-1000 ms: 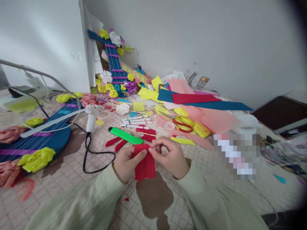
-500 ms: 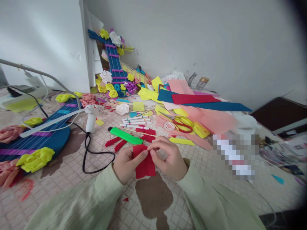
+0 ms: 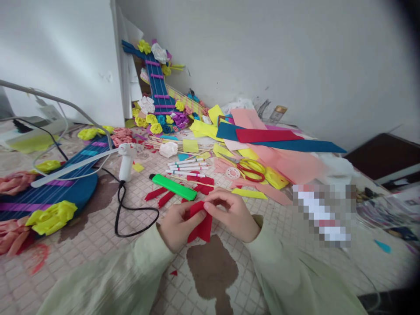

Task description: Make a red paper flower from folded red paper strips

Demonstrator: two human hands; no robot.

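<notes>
A small piece of red crepe paper (image 3: 202, 231) hangs between my hands at the lower middle, its lower part bent into folds. My left hand (image 3: 177, 225) pinches it between thumb and fingers from the left side. On its upper right corner, the thumb and fingertips of my right hand (image 3: 234, 216) are closed. Just beyond my hands lie a green utility knife (image 3: 173, 187) and several red paper strips (image 3: 155, 193). Part of the paper's top edge is covered by my fingers.
A white glue gun (image 3: 125, 162) with a black cable stands at left, beside a blue paper guitar (image 3: 82, 183) with crepe flowers. Several markers (image 3: 188, 165), scissors (image 3: 251, 168) and a tape roll (image 3: 232, 173) lie ahead. Coloured paper sheets (image 3: 278, 144) pile at the back right.
The red paper has gone from nearly flat to folded and narrower in my fingers. My right fingertips have drawn closer to my left thumb.
</notes>
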